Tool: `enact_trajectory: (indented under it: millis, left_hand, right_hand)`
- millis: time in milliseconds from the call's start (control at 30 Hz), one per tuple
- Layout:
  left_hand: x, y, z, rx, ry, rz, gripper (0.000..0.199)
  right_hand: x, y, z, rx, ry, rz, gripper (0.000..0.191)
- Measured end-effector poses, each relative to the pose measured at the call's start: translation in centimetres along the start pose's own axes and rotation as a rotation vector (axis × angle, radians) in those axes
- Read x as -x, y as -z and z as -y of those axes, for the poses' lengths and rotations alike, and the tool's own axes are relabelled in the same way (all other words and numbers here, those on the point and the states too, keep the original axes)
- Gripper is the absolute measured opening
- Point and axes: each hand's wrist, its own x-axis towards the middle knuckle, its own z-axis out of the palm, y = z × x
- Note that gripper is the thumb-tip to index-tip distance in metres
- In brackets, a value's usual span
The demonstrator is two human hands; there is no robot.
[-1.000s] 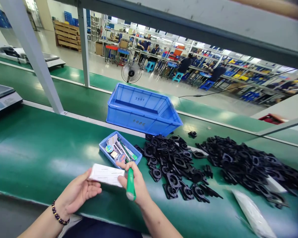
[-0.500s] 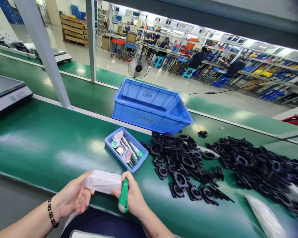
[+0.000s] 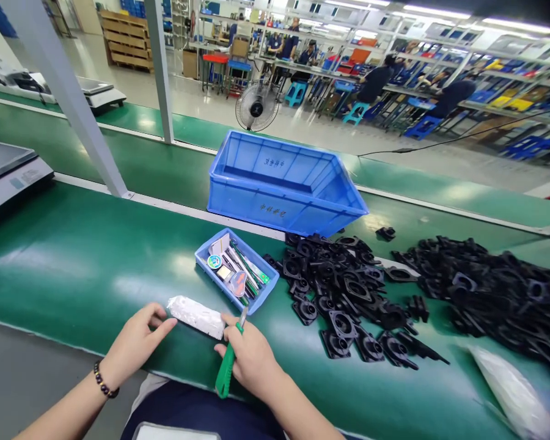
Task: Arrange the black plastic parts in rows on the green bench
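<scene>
A white, plastic-wrapped oblong packet (image 3: 196, 316) lies on the green table in front of me. My right hand (image 3: 252, 354) is closed around a green utility knife (image 3: 226, 371), its tip pointing away from me, and its fingers are at the packet's right end. At the packet's left end is my left hand (image 3: 140, 336), fingers apart and curved, holding nothing. What is inside the wrapping cannot be made out.
Just beyond the packet sits a small blue tray (image 3: 201, 267) of pens and stationery. A large blue crate (image 3: 284, 211) stands behind it. Black plastic parts (image 3: 357, 299) are heaped to the right, near a clear plastic bag (image 3: 508, 385). A scale (image 3: 13, 174) is at left.
The packet has gone from being held between both hands to lying on the table. My left hand has let go of it. The knife has turned, its tip now pointing forward.
</scene>
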Motion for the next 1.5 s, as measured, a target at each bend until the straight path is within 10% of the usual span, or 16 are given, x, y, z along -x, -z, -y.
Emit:
enact_trajectory:
  millis: [100,267,433,567,833,967,1500]
  left_hand:
    - [-0.8,-0.4,-0.9,-0.275,-0.339,-0.092,0.057]
    - [-3.7,-3.3,-4.3,-0.61,-0.68,0.342,0.047]
    - [-5.9,-3.1,-5.0,-0.568,-0.681,0.543,0.031]
    - [-5.3,-2.0,-5.0,-0.084,-0.397,0.56,0.052]
    - [-3.1,-7.2,-6.1,0.79,-0.018,0.484,0.067]
    - [-3.0,-7.7,-7.2,0.835,-0.069,0.496,0.068]
    - [-4.7,-6.3,-6.0,0.716,-0.299,0.755,0.047]
  right_hand:
    - [0.5,0.0,-0.4,-0.074,0.049,-0.088,0.009]
    - [1.0,1.6,-0.8,-0.143,0.022,-0.268,0.012]
    - [1.8,4.0,-1.7,-0.231,-0.135,-0.424,0.016]
    - [1.2,5.0,-1.8,-0.442,-0.257,-0.46,0.018]
    - [-2.8,5.9,0.5,-0.713,-0.266,-0.405,0.053]
    - [-3.6,7.5,0.8,-0.687,-0.355,-0.362,0.033]
    - [-3.2,6.4,-0.3,-0.269,0.187,-0.19,0.024]
